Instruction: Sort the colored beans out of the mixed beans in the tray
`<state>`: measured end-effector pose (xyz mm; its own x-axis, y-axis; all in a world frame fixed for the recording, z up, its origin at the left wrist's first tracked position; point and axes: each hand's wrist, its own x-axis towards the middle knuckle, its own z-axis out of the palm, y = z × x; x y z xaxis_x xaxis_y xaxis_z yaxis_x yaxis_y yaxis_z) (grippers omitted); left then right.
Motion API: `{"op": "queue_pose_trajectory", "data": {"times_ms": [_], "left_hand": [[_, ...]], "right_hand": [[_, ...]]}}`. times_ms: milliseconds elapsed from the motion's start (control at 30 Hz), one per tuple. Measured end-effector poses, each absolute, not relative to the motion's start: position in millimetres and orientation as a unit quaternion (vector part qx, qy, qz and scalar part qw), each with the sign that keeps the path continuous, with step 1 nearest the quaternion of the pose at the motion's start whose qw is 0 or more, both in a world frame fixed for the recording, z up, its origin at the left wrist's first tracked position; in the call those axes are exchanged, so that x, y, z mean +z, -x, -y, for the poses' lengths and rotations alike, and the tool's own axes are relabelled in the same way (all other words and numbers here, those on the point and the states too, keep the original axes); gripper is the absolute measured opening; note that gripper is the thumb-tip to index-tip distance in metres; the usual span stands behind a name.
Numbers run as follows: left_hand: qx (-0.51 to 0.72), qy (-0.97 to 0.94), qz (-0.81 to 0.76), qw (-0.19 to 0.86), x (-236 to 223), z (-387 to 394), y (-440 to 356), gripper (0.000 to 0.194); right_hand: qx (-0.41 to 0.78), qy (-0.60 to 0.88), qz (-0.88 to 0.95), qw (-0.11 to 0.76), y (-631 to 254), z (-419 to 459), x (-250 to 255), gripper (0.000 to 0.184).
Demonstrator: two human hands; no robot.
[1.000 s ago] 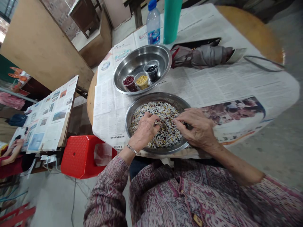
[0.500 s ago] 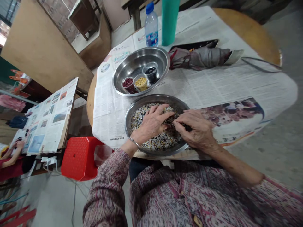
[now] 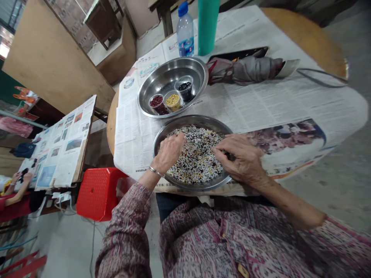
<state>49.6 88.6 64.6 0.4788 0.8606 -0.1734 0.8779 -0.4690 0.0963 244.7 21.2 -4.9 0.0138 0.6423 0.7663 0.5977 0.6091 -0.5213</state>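
Note:
A steel basin (image 3: 191, 188) near my body holds a mix of white, black, yellow and dark red grains and beans (image 3: 199, 154). Over its left side is my left hand (image 3: 170, 151), with a bracelet at the wrist; the fingers are curled in, and what they hold, if anything, is hidden. My right hand (image 3: 242, 156) rests at the basin's right rim, thumb and fingers pinched together above the mix. Something dark shows under its palm, too small to name. Behind stands a second steel basin (image 3: 162, 75) with cups of red beans (image 3: 157, 102), yellow beans (image 3: 173, 101) and black beans (image 3: 184, 88).
Newspaper (image 3: 278, 100) covers the table. At the back are a water bottle (image 3: 185, 33), a green cylinder (image 3: 207, 27) and a folded grey umbrella (image 3: 249, 69) with a strap. A red stool (image 3: 95, 193) stands left, near another papered table (image 3: 65, 143), where a person's hands show.
My left hand has drawn back left from the middle of the basin, and its spread fingers have curled in. More of the mix shows. My right hand has hardly moved.

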Motion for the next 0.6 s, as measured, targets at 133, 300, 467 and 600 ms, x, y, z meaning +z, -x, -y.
{"op": "queue_pose_trajectory", "data": {"times_ms": [133, 300, 467, 600], "left_hand": [[-0.044, -0.876, -0.471, 0.095, 73.8, -57.0, -39.2, 0.033], [-0.023, -0.942, -0.329, 0.058, 61.2, -42.6, -51.2, 0.063], [-0.022, -0.943, -0.328, 0.049, 47.6, -70.3, -68.8, 0.027], [-0.025, -0.928, -0.354, 0.116, 53.7, -89.2, -61.2, 0.024]], "right_hand": [[0.033, 0.437, 0.697, 0.568, -243.9, -21.3, -5.7, 0.016], [0.012, 0.434, 0.704, 0.562, -244.4, -22.1, -7.1, 0.015], [0.003, 0.431, 0.709, 0.558, -244.6, -22.6, -6.5, 0.015], [0.022, 0.436, 0.698, 0.568, -244.1, -22.5, -7.9, 0.014]]}}
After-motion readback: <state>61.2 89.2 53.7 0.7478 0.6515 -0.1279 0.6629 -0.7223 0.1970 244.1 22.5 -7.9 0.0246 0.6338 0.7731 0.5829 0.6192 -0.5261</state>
